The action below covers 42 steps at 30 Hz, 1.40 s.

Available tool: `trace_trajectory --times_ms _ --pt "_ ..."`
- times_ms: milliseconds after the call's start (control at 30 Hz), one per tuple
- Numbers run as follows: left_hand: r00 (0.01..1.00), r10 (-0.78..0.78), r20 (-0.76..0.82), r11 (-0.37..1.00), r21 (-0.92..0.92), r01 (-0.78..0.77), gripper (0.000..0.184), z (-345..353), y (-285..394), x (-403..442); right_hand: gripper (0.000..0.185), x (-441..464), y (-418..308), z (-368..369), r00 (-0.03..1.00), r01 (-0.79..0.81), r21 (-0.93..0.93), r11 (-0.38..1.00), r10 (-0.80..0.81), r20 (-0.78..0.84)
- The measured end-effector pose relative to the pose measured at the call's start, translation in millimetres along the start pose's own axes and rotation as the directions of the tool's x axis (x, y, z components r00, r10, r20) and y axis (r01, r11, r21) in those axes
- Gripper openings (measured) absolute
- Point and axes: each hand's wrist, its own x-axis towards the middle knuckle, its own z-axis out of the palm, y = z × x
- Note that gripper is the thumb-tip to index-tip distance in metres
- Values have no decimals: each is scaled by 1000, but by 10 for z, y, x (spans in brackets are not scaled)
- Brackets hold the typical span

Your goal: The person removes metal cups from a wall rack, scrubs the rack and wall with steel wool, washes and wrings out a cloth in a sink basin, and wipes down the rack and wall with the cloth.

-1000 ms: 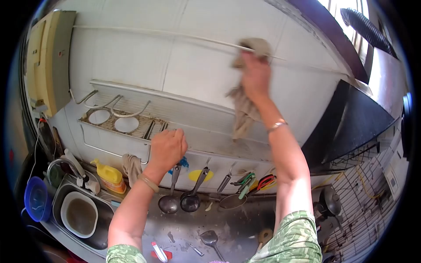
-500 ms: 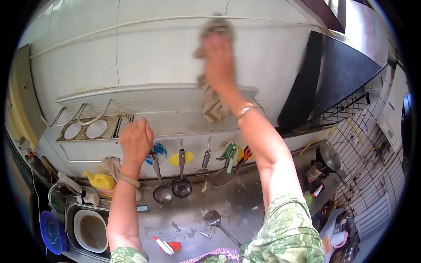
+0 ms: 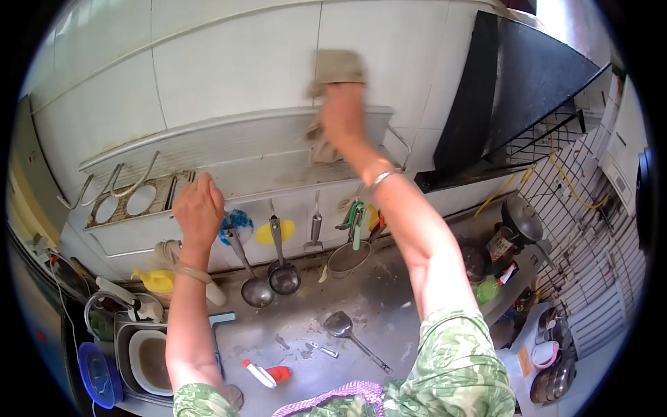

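Note:
My right hand (image 3: pixel 344 115) presses a beige cloth (image 3: pixel 339 66) against the white tiled wall (image 3: pixel 236 69). The cloth is folded above the fingers, and its loose end hangs below the wrist over the metal wall shelf (image 3: pixel 278 156). Motion blurs the hand and cloth somewhat. At the shelf's front edge, my left hand (image 3: pixel 198 212) is closed, knuckles up; its fingertips are hidden, so I cannot tell what they hold. Close beside it on the shelf is a grimy rack with round holes (image 3: pixel 141 200). Below hang a ladle (image 3: pixel 258 292) and a second, darker ladle (image 3: pixel 284 278).
A strainer (image 3: pixel 349 258) hangs below the shelf. On the steel counter (image 3: pixel 292 368) lie a spatula (image 3: pixel 339 324) and a red-and-white spray head (image 3: pixel 267 374). The sink basin (image 3: pixel 149 361) is at left, a dark range hood (image 3: pixel 535 83) at right.
The view has tilted down and shifted slightly. My right hand has slid the cloth lower on the wall, closer to the shelf. My left hand stays closed at the shelf edge.

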Motion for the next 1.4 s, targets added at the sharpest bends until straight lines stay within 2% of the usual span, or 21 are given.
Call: trace_trajectory --times_ms 67,100,133,233,300,333,367,400,433,500,600,700,767,800,833,867,933,1033,1133,1267,1400 --pt "1000 14 -23 1000 -7 -14 10 0 2 8 41 100 680 -174 946 -324 195 926 310 99" --pt "999 12 -35 1000 -6 -12 10 5 10 7 41 57 947 66 850 -411 67 909 409 -333" --pt "1000 12 -26 1000 -6 -12 9 -3 10 3 44 56 1065 6 767 -563 117 818 570 -295" --pt "1000 4 2 1000 -1 -4 9 -22 1 -6 44 -62 695 127 834 -431 17 902 405 -375" --pt "1000 -2 22 1000 -8 3 10 -8 -13 -3 40 -135 98 39 934 -179 -45 983 155 -320" --pt "1000 -2 13 1000 3 2 9 -10 -25 5 39 -83 -147 145 955 -46 5 999 46 -294" --pt "1000 -1 7 1000 9 1 8 -10 -26 4 38 -44 -413 248 960 84 54 995 -67 -272" --pt "1000 3 2 1000 10 -3 9 -5 -13 -1 37 -78 -753 277 939 141 36 989 -122 -320" --pt "1000 5 -7 1000 23 -5 9 5 -8 -14 30 -45 -949 244 969 212 314 926 -159 -188" --pt "999 20 -30 999 35 -19 10 48 -12 -8 26 19 -1243 239 922 348 388 854 -387 26" --pt "1000 13 22 998 57 -14 10 36 -25 -19 19 172 -1324 143 846 522 369 769 -521 -113" --pt "1000 24 1 997 76 -24 11 40 -19 -20 23 278 -988 57 897 438 243 865 -439 -55" --pt "1000 -5 19 996 94 3 13 40 4 -14 25 441 -522 -115 970 206 129 970 -185 -160" --pt "1000 -11 29 995 102 8 13 31 15 -13 27 551 -154 -270 975 190 102 976 -175 -138" --pt "999 -16 37 994 112 12 13 25 18 -18 22 654 224 -369 955 181 243 953 -112 -274" --pt "1000 -10 25 995 102 8 13 29 18 -26 22 679 539 -533 941 115 89 989 -80 -329" --pt "1000 6 -14 997 80 -5 14 55 27 -10 29 804 1242 -667 883 28 -37 999 -42 -468" --pt "1000 17 -22 998 69 -15 14 86 7 -25 36 847 1817 -786 810 54 74 996 0 -586" --pt "1000 11 20 996 90 -12 20 89 18 -20 44 518 2148 -441 919 35 147 988 26 -393" --pt "999 16 34 996 92 -19 25 106 8 -44 50 -103 2036 -286 953 -31 136 990 70 -296" --pt "998 8 67 992 126 -16 27 123 -6 -60 51 -596 2023 -176 970 -31 146 989 65 -232"
